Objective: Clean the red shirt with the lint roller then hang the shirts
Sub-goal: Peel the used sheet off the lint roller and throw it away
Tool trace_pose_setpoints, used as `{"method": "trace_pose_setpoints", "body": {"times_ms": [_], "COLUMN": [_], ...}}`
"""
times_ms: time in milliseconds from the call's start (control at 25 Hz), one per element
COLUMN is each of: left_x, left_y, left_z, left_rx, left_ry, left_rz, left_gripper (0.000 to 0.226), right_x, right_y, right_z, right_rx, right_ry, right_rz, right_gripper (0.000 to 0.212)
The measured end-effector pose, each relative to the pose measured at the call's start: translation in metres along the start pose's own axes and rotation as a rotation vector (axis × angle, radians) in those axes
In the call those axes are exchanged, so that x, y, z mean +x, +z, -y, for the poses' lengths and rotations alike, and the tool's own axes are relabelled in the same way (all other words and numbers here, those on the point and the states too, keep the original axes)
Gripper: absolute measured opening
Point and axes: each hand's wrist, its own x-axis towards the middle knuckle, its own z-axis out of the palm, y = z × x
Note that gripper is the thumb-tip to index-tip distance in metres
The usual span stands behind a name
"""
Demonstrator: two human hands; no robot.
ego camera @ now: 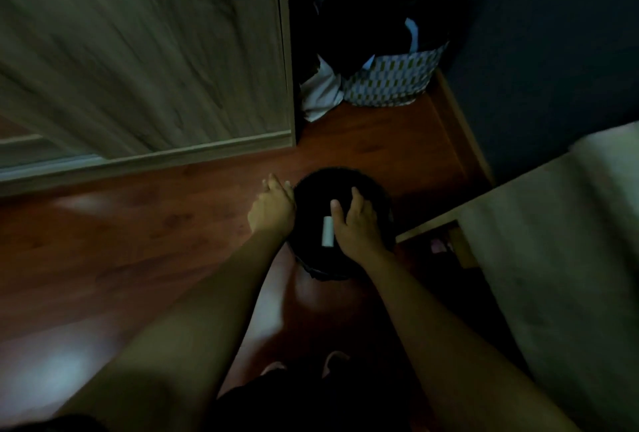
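A round dark basket [345, 186] stands on the wooden floor in front of me. Inside it lies a white lint roller [327, 231], its handle hidden in the dark. My right hand [356, 224] hovers over the basket with fingers spread, its thumb edge right beside the roller; I cannot tell whether it touches it. My left hand [273, 207] rests against the basket's left rim, holding nothing that I can see. No red shirt is visible in this dim view.
A wood-grain wardrobe door [145, 51] fills the left. A patterned laundry bag [390, 82] stuffed with dark and white clothes stands at the back by the dark wall. A pale bed [560, 259] juts in from the right. My feet [332, 362] are below.
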Motion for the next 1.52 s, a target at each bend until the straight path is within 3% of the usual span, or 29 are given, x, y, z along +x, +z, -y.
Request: {"method": "trace_pose_setpoints", "body": {"times_ms": [160, 280, 480, 760, 1040, 1200, 1400, 1520], "left_x": [-0.058, -0.114, -0.193, -0.345, -0.493, -0.554, -0.586, -0.594], "left_y": [-0.122, -0.200, -0.242, -0.180, -0.070, -0.034, 0.012, 0.032], "left_z": [-0.054, -0.101, -0.165, -0.224, -0.279, -0.280, -0.280, -0.282], "left_rx": [-0.087, -0.185, -0.273, -0.324, -0.203, -0.055, 0.129, 0.292], "left_ry": [0.202, 0.337, 0.488, 0.707, 0.808, 0.988, 1.271, 1.329], "left_rz": [-0.044, -0.113, -0.139, -0.030, 0.121, 0.173, 0.324, 0.295], "left_gripper": [0.041, 0.042, 0.036, 0.038, 0.039, 0.049, 0.043, 0.039], "right_x": [-0.077, -0.148, -0.233, -0.357, -0.449, -0.460, -0.441, -0.433], "right_y": [-0.087, -0.158, -0.257, -0.357, -0.434, -0.457, -0.461, -0.458], "right_z": [0.085, 0.133, 0.137, 0.019, -0.156, -0.217, -0.248, -0.251], "right_rx": [0.030, -0.008, -0.140, -0.252, -0.347, -0.437, -0.570, -0.549], "right_ry": [-0.110, -0.267, -0.325, -0.305, -0.274, -0.219, -0.262, -0.250], "right_rz": [-0.094, -0.284, -0.523, -0.613, -0.621, -0.500, -0.240, -0.248], "right_gripper": [0.062, 0.060, 0.057, 0.059, 0.063, 0.055, 0.061, 0.055]}}
